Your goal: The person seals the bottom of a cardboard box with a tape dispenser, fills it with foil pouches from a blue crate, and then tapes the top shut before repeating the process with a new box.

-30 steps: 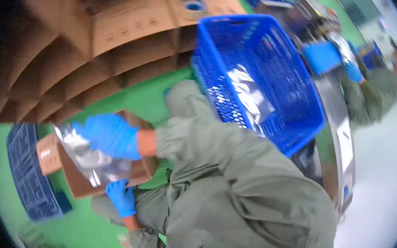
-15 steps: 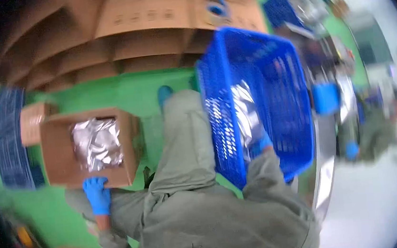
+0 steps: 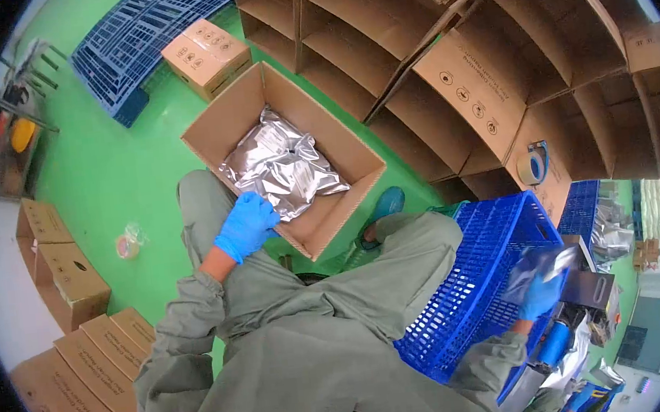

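One blue-gloved right hand (image 3: pixel 543 295) holds a blurred foil pouch (image 3: pixel 521 271) over the blue plastic crate (image 3: pixel 463 269), seemingly a lifting step calling next for clearance past its rim, while the left hand (image 3: pixel 246 226) grips the near edge of a cardboard carton (image 3: pixel 327 131) containing silver pouches (image 3: pixel 289 172).

A dark-blue plastic pallet (image 3: pixel 149 42) lies on green floor (image 3: pixel 125 178) near a closed printed carton (image 3: pixel 208 57); right, a tape dispenser (image 3: pixel 533 167) rests on stacked open cartons (image 3: pixel 472 101).
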Demonstrator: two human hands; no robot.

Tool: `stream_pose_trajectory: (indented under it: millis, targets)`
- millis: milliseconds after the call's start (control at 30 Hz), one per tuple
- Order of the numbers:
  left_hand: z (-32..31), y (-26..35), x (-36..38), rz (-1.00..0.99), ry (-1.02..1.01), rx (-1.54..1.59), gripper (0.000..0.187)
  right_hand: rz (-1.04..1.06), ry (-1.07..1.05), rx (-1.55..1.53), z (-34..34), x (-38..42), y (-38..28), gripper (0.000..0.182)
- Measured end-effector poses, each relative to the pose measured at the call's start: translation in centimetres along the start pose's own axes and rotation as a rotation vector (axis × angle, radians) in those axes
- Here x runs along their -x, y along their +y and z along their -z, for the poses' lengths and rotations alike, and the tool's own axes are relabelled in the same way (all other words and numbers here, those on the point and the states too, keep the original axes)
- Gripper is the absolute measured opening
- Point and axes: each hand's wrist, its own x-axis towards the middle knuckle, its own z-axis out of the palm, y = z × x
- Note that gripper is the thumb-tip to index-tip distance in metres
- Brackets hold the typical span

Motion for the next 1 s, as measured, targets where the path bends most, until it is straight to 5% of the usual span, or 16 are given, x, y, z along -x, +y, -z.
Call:
stream_pose_trajectory:
  millis: [100, 133, 233, 267, 333, 433, 500, 533, 567, 600, 733, 767, 933, 1000]
  targets:
    - [0.0, 0.1, 0.3, 0.019, -0.032, 0.005, 0.031, 0.342, 0.225, -0.270, 5.9, -1.9, -6.7, 0.041]
    - [-0.1, 0.2, 0.4, 0.010, -0.037, 0.001, 0.031, 0.174, 0.199, -0.193, 8.7, -1.4, -10.8, 0.042]
    - [-0.2, 0.0, 0.3, -0.017, -0.018, -0.020, 0.027, 0.311, 0.437, -0.371, 10.6, -0.6, -18.7, 0.041]
    - [-0.2, 0.1, 0.4, -0.027, -0.023, -0.033, 0.027, 0.244, 0.283, -0.931, 11.2, 0.0, -22.2, 0.041]
    - [-0.1, 0.1, 0.5, -0.026, 0.016, -0.038, 0.025, 0.514, 0.288, -0.888, 11.2, 2.6, -28.6, 0.041]
    - [0.0, 0.5, 0.7, -0.026, -0.013, -0.074, 0.022, 0.680, -0.019, -0.795, 10.0, 5.9, -36.2, 0.043]
    - [-0.1, 0.1, 1.0, -0.056, 0.032, -0.053, 0.023, 0.680, -0.414, -1.102, 6.2, 8.7, -41.0, 0.041]
    - [0.4, 0.1, 1.0, -0.092, 0.001, -0.060, 0.023, 0.724, -0.431, -1.155, 2.9, 10.4, -43.1, 0.049]
    - [0.8, 0.4, 0.8, -0.057, -0.016, -0.039, 0.025, 0.879, -0.233, -1.018, -0.9, 12.2, -44.5, 0.050]
    - [1.4, 0.8, 0.6, -0.024, -0.034, -0.017, 0.028, 0.847, -0.302, -0.797, -3.1, 13.9, -45.3, 0.044]
    - [3.9, 1.3, -2.5, 0.083, -0.323, 0.204, 0.035, 0.670, -0.311, -0.652, -4.7, 12.7, -38.3, 0.031]
    - [5.0, 1.6, -5.4, 0.233, -0.556, 0.244, 0.046, 0.612, -0.231, -0.718, -4.6, 11.3, -35.3, 0.028]
    - [-8.1, -1.2, -13.4, -0.055, -0.778, -0.171, 0.033, 0.047, -0.082, -0.710, 0.8, 4.2, -17.5, 0.019]
    - [-8.6, 0.5, -15.0, -0.241, -0.926, -0.152, 0.030, -0.198, 0.002, -0.501, 1.5, 3.5, -8.4, 0.019]
